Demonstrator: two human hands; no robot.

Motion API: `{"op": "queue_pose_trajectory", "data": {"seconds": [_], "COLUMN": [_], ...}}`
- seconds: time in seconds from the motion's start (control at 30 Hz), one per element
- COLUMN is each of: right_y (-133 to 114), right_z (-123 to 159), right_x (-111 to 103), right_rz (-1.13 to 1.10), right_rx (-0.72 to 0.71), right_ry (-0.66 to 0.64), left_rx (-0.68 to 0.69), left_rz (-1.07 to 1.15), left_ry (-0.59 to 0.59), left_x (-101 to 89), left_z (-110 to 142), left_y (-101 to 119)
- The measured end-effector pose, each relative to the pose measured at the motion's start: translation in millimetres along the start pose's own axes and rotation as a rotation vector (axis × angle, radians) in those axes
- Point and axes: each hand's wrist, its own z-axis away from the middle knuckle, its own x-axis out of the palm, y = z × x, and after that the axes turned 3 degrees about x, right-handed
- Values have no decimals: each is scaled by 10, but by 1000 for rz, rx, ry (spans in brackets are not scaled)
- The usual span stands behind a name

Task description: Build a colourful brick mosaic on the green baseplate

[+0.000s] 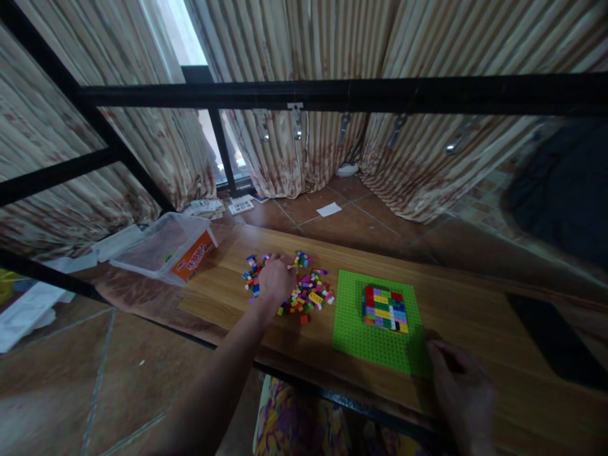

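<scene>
My left hand (pixel 276 278) reaches out over a scatter of small coloured bricks (pixel 306 296) on the wooden table top (pixel 228 285); its fingers curl down into the pile, and whether they pinch a brick is hidden. To the right lies a green baseplate (pixel 370 342) with a low block of multicoloured bricks (pixel 385 308) built on it. Near the baseplate's front right corner my right hand (pixel 458 380) rests on the table, fingers loosely bent, holding nothing I can see.
A clear plastic tub (pixel 164 247) with an orange label sits at the table's left end. A black metal frame (pixel 304 95) crosses overhead. Striped curtains hang behind, with papers on the tiled floor (pixel 332 209). A dark shape (pixel 565 183) sits at right.
</scene>
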Motion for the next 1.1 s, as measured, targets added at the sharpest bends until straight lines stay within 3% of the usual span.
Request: {"op": "queue_pose_trajectory", "data": {"seconds": [0.27, 0.5, 0.63, 0.73, 0.87, 0.97, 1.1], "right_y": [-8, -37, -15, -12, -45, -75, -98], "right_z": [6, 2, -5, -4, 2, 4, 8], "right_x": [72, 81, 94, 97, 97, 98, 100], "right_rz": [22, 34, 28, 17, 30, 24, 6], "right_rx": [-128, -147, -140, -153, -199, -202, -207], "right_ry": [-27, -13, -15, -12, 10, 16, 23], "left_rx": [6, 28, -12, -14, 29, -50, -113], "left_rz": [-98, 40, 259, 609, 1002, 1118, 1089], "left_ry": [-104, 21, 72, 55, -137, -270, -292], "left_x": [186, 125, 6, 0, 185, 400, 616], "left_z": [-167, -95, 60, 343, 828, 1037, 1018], "left_y": [123, 82, 74, 248, 673, 918, 1010]}}
